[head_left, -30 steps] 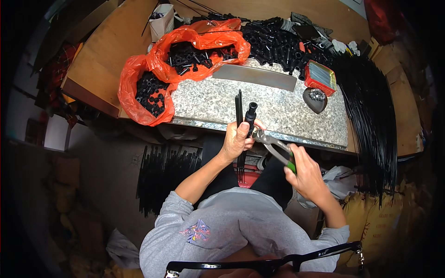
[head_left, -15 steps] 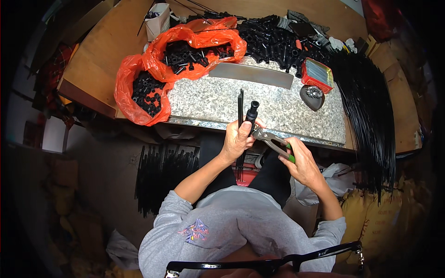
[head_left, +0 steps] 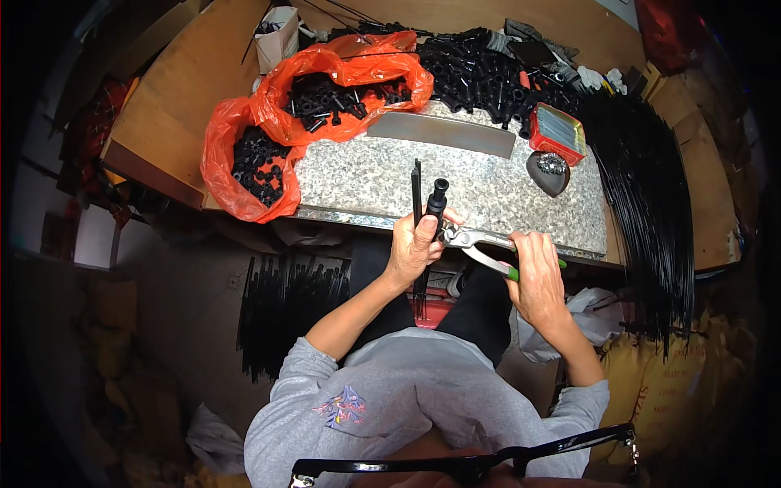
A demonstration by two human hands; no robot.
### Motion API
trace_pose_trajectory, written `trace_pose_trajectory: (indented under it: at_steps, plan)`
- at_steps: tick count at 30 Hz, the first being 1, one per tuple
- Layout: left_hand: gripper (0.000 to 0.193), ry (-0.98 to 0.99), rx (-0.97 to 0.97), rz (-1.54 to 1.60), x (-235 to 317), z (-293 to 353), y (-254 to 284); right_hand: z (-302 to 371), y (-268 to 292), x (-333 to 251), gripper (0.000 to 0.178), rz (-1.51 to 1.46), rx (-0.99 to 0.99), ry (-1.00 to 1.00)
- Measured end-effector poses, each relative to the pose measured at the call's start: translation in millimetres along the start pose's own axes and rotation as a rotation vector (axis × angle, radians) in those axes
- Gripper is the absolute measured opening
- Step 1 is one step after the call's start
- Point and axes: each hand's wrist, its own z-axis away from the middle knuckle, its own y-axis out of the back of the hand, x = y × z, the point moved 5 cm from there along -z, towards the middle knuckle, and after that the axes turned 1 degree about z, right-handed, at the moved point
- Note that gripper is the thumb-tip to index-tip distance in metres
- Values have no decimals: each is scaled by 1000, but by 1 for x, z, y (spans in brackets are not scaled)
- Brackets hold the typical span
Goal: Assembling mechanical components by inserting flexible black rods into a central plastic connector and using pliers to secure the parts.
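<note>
My left hand [head_left: 411, 250] is closed around a black tubular plastic part [head_left: 437, 198], held nearly upright with its ringed end on top. A few thin black rods [head_left: 416, 193] stand beside it in the same grip, their lower ends showing beneath the hand. My right hand [head_left: 538, 278] holds metal pincers [head_left: 486, 260] with green handle grips, the handles spread apart. The pincers' jaws are up against the fingers of my left hand, near the tubular part; what lies between them is too small to make out.
Orange plastic bags [head_left: 218, 159] of small black parts sit on the speckled stone tabletop [head_left: 342, 175]. Behind are a flat metal strip [head_left: 439, 134], heaped black tubular parts [head_left: 480, 81], a red box [head_left: 560, 134] and a dark dish [head_left: 547, 180]. Long black rods [head_left: 651, 195] hang over the right side.
The pincers' handles have spread wider and my right hand has moved slightly right and up. My left hand has shifted slightly left with the tubular part and rods.
</note>
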Motion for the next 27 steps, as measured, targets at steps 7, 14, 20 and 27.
trace_pose_trajectory:
  at_steps: [7, 14, 20, 27]
  plan:
    - [50, -25, 19, -12, 2, 1, 0, 1, 5, -7, 27, 230, 84, 16]
    - [53, -17, -12, 10, 0, 2, 3, 9, 13, -15, 27, 320, 4, -27]
    - [61, -19, -135, 14, 2, 7, -5, 17, -5, 5, 23, -681, -665, -163]
    - [62, 39, -214, 37, 0, 4, -18, 49, -38, 0, 26, -1516, -1100, -393]
